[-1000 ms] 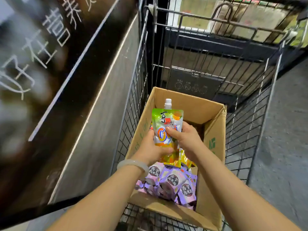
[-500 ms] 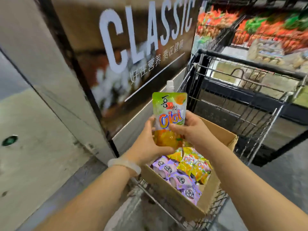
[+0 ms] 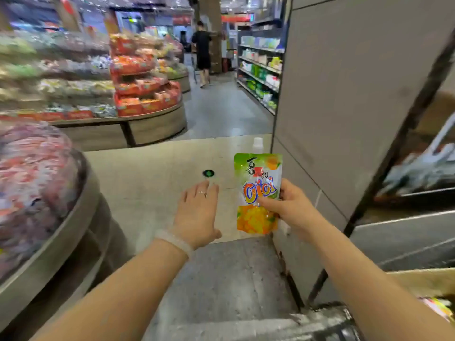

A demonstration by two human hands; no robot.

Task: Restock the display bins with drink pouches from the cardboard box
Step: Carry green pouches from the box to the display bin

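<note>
the drink pouch (image 3: 257, 193), green at the top with orange fruit printed below and a white cap, is held upright in the air over the pale floor, just beside a grey panel (image 3: 344, 94). the right hand (image 3: 286, 207) pinches its right edge, thumb across the front and fingers curled behind. the left hand (image 3: 199, 212) hangs apart from the pouch, palm down, fingers straight and holding nothing, with a ring and a pale bracelet (image 3: 176, 243). a round display bin (image 3: 73, 217) of blurred packets stands at the left.
</note>
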